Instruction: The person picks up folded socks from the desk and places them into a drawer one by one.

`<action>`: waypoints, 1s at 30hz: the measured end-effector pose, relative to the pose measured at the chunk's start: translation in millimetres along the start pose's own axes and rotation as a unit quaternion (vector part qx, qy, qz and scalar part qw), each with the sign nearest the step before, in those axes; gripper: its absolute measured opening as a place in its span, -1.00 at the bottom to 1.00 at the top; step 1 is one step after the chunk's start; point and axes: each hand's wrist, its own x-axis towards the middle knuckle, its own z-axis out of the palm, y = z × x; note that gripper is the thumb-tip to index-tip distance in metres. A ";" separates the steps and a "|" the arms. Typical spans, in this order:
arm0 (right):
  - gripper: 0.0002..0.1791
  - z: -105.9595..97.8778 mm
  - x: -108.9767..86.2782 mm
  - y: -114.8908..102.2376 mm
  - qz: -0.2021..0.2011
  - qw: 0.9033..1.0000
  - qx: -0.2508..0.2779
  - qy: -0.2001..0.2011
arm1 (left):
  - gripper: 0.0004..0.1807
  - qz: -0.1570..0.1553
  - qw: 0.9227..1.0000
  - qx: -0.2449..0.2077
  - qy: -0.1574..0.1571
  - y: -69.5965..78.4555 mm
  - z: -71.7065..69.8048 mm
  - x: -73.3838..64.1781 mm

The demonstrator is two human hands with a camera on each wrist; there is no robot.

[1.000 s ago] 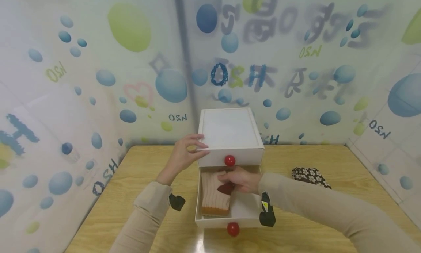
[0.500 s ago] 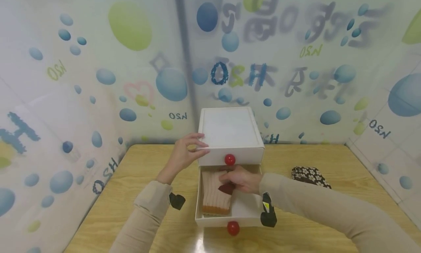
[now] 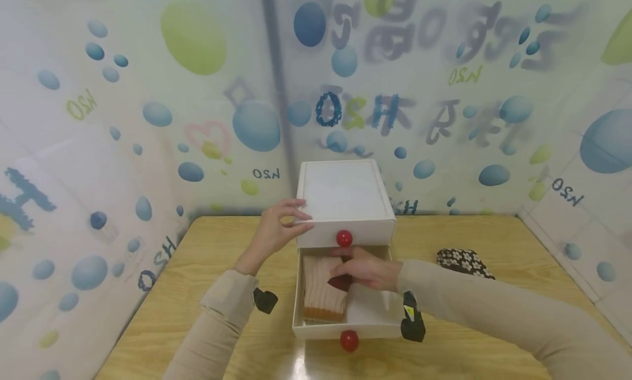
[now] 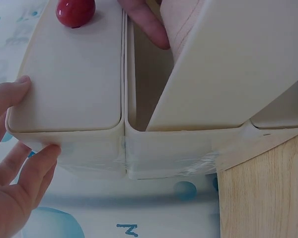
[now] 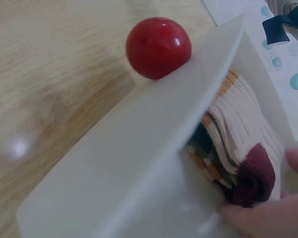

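Observation:
My left hand rests at the front left corner of a white two-drawer box, fingertips on its top edge and side. The lower drawer is pulled out. Inside it, along the left, lies a folded pair of beige ribbed socks with orange ends and a maroon patch. My right hand reaches into the back of the drawer. Its thumb lies over the maroon patch, and a straight finger points along the socks' far end. Part of that hand is outside the right wrist view.
Red round knobs stick out from the upper drawer and the lower drawer's front. A black flowered cloth item lies on the wooden table to the right. Patterned walls stand behind and at both sides.
My right hand and forearm have shifted slightly to the right, and the fingers look straighter. The socks stay in place in the drawer. My left hand has not moved.

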 end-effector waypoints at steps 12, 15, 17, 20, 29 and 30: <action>-0.46 -9.3 -14.7 -4.0 -0.021 0.998 -0.056 -0.025 | -0.85 -0.003 1.000 -0.007 0.000 15.8 -1.9 -4.0; -0.47 -13.5 -20.9 -5.1 -0.038 0.993 -0.106 -0.029 | -0.86 -0.004 1.000 -0.003 0.001 14.7 -2.3 -3.8; -0.48 -17.4 -25.4 -5.8 -0.053 0.988 -0.137 -0.042 | -0.86 -0.001 1.000 -0.002 0.001 4.0 -0.9 -1.5; -0.48 -22.9 -31.0 -5.7 -0.078 0.979 -0.179 -0.065 | -0.87 -0.003 1.000 0.000 -0.002 -1.0 -0.5 -0.7; -0.60 -24.9 -42.5 2.6 -0.160 0.960 -0.223 -0.060 | -0.87 0.005 1.000 0.002 -0.001 0.3 0.3 -1.9; -0.63 -25.2 -43.5 4.4 -0.172 0.958 -0.221 -0.059 | -0.87 0.003 1.000 0.001 0.000 0.3 0.5 -2.1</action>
